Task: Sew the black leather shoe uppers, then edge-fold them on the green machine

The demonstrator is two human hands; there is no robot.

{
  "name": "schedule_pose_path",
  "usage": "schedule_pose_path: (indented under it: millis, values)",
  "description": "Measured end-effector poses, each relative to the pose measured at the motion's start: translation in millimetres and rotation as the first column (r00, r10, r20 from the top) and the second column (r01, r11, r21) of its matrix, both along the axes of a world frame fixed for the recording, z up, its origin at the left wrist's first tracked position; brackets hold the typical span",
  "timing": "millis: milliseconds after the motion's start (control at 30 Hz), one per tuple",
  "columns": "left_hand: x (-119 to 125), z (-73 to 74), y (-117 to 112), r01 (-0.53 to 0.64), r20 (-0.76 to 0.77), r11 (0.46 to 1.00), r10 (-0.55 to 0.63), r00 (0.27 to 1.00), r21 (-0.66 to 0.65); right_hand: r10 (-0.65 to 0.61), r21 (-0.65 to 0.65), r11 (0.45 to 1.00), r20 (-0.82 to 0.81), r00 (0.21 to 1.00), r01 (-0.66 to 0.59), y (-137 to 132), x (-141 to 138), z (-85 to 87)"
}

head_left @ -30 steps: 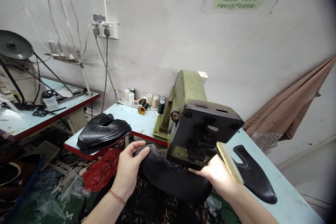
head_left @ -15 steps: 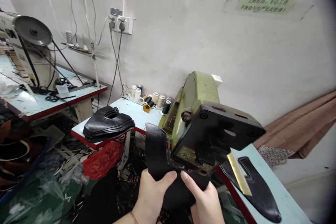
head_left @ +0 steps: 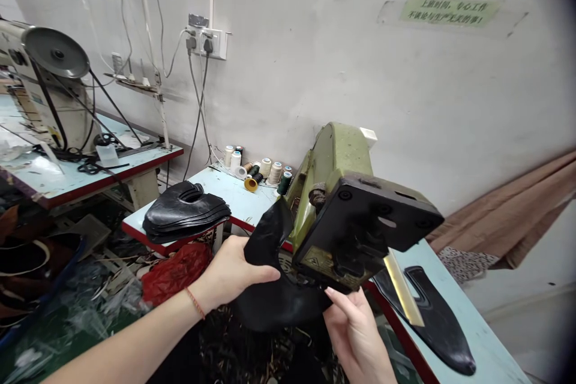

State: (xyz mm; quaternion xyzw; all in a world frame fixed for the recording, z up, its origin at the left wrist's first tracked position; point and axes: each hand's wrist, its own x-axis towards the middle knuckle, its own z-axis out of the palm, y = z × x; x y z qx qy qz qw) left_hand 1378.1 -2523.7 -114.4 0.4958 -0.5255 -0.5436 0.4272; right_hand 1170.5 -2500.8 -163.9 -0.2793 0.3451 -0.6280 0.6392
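Note:
A curved black leather piece (head_left: 279,306) is held at the working end of a green machine (head_left: 344,150), under its black head plate (head_left: 360,222). My left hand (head_left: 236,273) is closed on the leather's left arm, thumb lying on top and fingers hidden beneath. At the other end, my right hand (head_left: 353,321) pinches the leather's right edge close to the machine, with the thumb pointing up. The head plate hides part of the leather's inner edge.
Several stacked black leather pieces (head_left: 180,219) lie on the table's left part. More leather pieces (head_left: 443,327) rest at right, behind a yellow translucent strip (head_left: 402,291). Thread spools (head_left: 265,168) stand by the wall. A sewing machine (head_left: 54,84) and red plastic bag (head_left: 177,273) are left.
The leather has turned under the machine head. My left hand has moved up and left along it, and my right hand has shifted to its right edge; the thumbs are now far apart.

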Motion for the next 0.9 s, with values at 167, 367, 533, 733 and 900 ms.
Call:
schedule_pose_path:
  millis: [167,367,533,733,900]
  values:
    - [9.3,15.0,-15.2,0.137,0.141,0.983,-0.119,0.983,-0.124,0.007,0.051,0.999,-0.043,0.999,-0.005,-4.4,-13.4,-13.0]
    - [22.6,29.3,-26.6,0.226,0.250,0.974,-0.223,0.942,0.015,-0.066,0.114,0.990,-0.149,0.987,0.083,2.8,-16.8,-30.5]
    - [37.8,31.4,-30.0,0.227,0.156,0.966,-0.245,0.957,0.123,-0.185,0.121,0.972,-0.138,0.973,0.202,10.9,-0.4,-31.8]
    - [55.3,25.9,-27.5,0.150,0.102,0.964,-0.175,0.979,0.218,-0.208,0.128,0.966,-0.137,0.968,0.226,20.9,21.1,-31.3]
    - [65.8,20.7,-21.6,0.174,0.012,0.954,-0.182,0.983,0.246,-0.187,0.145,0.969,-0.107,0.977,0.201,22.0,30.5,-34.1]
